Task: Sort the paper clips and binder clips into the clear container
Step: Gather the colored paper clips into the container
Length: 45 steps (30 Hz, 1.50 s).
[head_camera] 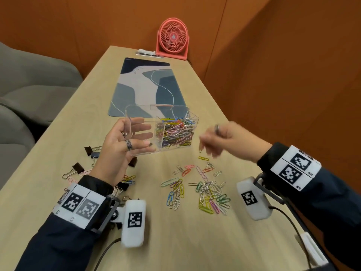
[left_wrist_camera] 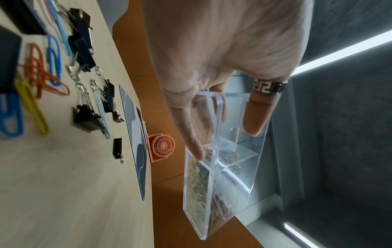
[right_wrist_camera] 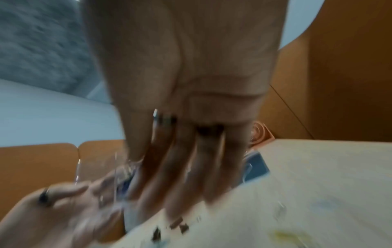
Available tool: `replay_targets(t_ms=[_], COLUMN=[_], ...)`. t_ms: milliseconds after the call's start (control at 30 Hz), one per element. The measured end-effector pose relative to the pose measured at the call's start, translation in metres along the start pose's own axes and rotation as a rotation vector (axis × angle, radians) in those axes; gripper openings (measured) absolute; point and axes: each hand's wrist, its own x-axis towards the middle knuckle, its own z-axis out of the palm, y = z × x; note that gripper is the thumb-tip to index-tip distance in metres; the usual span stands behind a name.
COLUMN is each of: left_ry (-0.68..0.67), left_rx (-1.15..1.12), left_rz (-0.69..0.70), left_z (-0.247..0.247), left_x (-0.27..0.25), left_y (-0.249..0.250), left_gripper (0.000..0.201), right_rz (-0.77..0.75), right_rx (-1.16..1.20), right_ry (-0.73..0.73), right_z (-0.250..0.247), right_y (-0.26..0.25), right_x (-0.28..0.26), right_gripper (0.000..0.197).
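Container (head_camera: 175,122) gripped by left hand (head_camera: 117,149), tilted; right hand (head_camera: 220,141) blurred, grip unclear. Level it before adding clips (head_camera: 207,190).

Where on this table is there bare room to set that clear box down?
Bare wood lies between the patterned mat and the loose paper clips, under the lifted clear container, and along the near edge below both wrists. Binder clips crowd the area round the left hand.

paper clips (head_camera: 203,190) right on table (head_camera: 195,241) | binder clips (head_camera: 78,169) left | fan (head_camera: 172,39) behind
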Motion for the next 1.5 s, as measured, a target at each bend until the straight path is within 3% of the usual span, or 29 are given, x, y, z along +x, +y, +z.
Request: replay_targets(t_ms=[100, 200, 367, 500, 567, 767, 900, 1167, 1433, 1500], left_ry=[0.010, 0.008, -0.003, -0.004, -0.005, -0.010, -0.011, -0.018, -0.014, -0.016], left_rx=[-0.003, 0.013, 0.028, 0.031, 0.034, 0.045, 0.044, 0.042, 0.048, 0.051], left_rz=[0.001, -0.001, -0.004, -0.001, -0.002, -0.004, 0.000, -0.011, -0.008, -0.009], left_z=[0.000, 0.000, -0.001, -0.001, -0.001, 0.000, 0.000, 0.001, -0.001, -0.001], left_x=[0.001, 0.001, 0.001, 0.001, 0.001, 0.001, 0.001, 0.001, 0.002, 0.002], left_y=[0.000, -0.001, -0.004, -0.004, -0.004, -0.005, -0.006, -0.007, -0.007, -0.007], left_gripper=[0.046, 0.045, 0.054, 0.050, 0.046, 0.046, 0.047, 0.046, 0.047, 0.047], right_rz=[0.194, 0.260, 0.270, 0.235, 0.281, 0.326, 0.256, 0.234, 0.238, 0.230], right_rx=[0.001, 0.013, -0.065, -0.235, -0.331, -0.225, -0.268, -0.252, -0.330, -0.341], right_ry=[-0.503, -0.689, -0.609, -0.239, -0.146, -0.251, -0.277, -0.170, -0.160, -0.167], right_z=[0.017, 0.039, 0.037, 0.025, 0.027, 0.039, 0.049, 0.052, 0.052, 0.052], right_y=[0.020, 0.034, 0.042, 0.051, 0.061, 0.064, 0.057, 0.059, 0.061, 0.060], right_x=[-0.013, -0.024, -0.028, -0.024, -0.020, -0.020, -0.031, -0.028, -0.019, -0.017], right_gripper=[0.026, 0.025, 0.021, 0.026, 0.037, 0.048, 0.060, 0.023, 0.027, 0.017])
